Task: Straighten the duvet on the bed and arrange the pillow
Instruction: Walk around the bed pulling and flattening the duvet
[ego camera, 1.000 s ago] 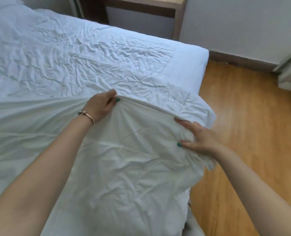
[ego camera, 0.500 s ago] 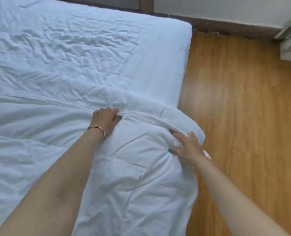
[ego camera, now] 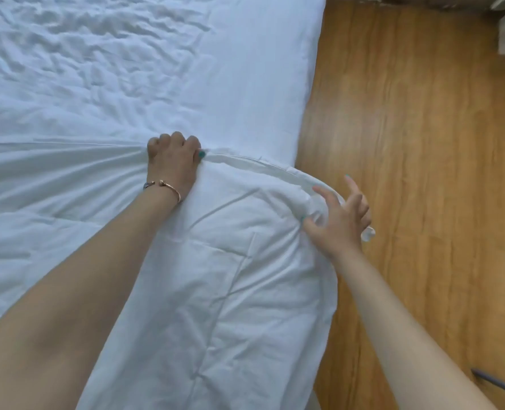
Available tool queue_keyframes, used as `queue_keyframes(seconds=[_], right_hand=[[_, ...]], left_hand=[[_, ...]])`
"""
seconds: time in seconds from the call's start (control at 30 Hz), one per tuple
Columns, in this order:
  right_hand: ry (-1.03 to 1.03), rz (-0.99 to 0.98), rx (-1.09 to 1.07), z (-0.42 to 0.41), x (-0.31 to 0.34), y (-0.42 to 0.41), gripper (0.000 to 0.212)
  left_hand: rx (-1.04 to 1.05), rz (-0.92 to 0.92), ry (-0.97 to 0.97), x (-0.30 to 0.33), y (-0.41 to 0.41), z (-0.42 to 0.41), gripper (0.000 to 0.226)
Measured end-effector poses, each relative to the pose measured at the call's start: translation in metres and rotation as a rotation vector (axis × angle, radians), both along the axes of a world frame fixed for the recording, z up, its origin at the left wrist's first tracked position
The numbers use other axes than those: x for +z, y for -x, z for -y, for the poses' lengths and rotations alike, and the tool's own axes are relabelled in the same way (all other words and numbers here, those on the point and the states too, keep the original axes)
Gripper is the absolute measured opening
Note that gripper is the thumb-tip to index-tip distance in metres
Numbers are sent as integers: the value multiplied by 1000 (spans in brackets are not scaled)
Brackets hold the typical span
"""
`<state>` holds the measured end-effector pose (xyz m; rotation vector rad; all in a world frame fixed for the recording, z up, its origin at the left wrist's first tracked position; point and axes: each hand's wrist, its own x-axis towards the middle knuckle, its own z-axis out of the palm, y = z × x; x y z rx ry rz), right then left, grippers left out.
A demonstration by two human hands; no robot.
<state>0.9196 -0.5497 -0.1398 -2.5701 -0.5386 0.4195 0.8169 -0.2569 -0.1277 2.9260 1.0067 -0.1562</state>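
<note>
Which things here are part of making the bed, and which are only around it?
Part of the job:
duvet
bed sheet
left hand, gripping the duvet edge
right hand, fingers spread at the duvet corner

Only around:
wooden floor
bracelet

We see our left hand [ego camera: 173, 161] fisted, knuckles up, arm extended, bangle at wrist. Our right hand [ego camera: 338, 216] has fingers spread, thumb curled in, forearm angled inward.
</note>
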Motion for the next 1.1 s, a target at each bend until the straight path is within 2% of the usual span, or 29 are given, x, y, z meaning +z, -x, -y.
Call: queue_keyframes(seconds=[0.03, 0.1, 0.17, 0.2, 0.27, 0.33, 0.4, 0.47, 0.53, 0.6, 0.63, 0.73, 0.87, 0.93, 1.0, 1.1], right_hand=[[-113, 122, 49, -6, 4, 13, 49], [-266, 242, 297, -21, 4, 40, 51], [-99, 253, 552, -25, -9, 56, 56], [36, 192, 555, -20, -19, 56, 58], [261, -59, 327, -1, -34, 48, 64], [355, -318, 78, 17, -42, 47, 65], [375, -341, 47, 28, -35, 57, 62], [341, -130, 204, 34, -19, 79, 60], [256, 23, 521, 43, -2, 105, 57], [285, 52, 855, 58, 7, 131, 61], [328, 50, 939, 67, 9, 140, 64], [390, 17, 903, 85, 18, 143, 63], [396, 49, 926, 79, 20, 116, 76], [276, 150, 1059, 70, 18, 104, 76], [83, 230, 1314, 65, 15, 97, 70], [-64, 381, 1738, 73, 14, 96, 79]], left_hand=[[19, 91, -62, 1, 4, 11, 27], [67, 288, -151, 3, 23, 44, 33], [124, 305, -122, -5, 62, 94, 45], [156, 229, -76, -10, 84, 121, 53], [219, 43, 4, -18, 126, 172, 67], [297, -47, 68, -21, 156, 211, 73], [326, -59, 112, -16, 173, 243, 77], [281, -40, 131, -10, 185, 273, 78], [237, -21, 163, -7, 198, 300, 77], [217, -8, 189, -7, 212, 320, 78], [221, 7, 185, -7, 221, 329, 78], [306, 24, 199, -4, 254, 356, 78], [462, 39, 235, 4, 276, 397, 82], [539, 41, 249, 7, 271, 417, 92], [566, 37, 215, 6, 261, 434, 100], [556, 86, 53, -1, 249, 454, 90]])
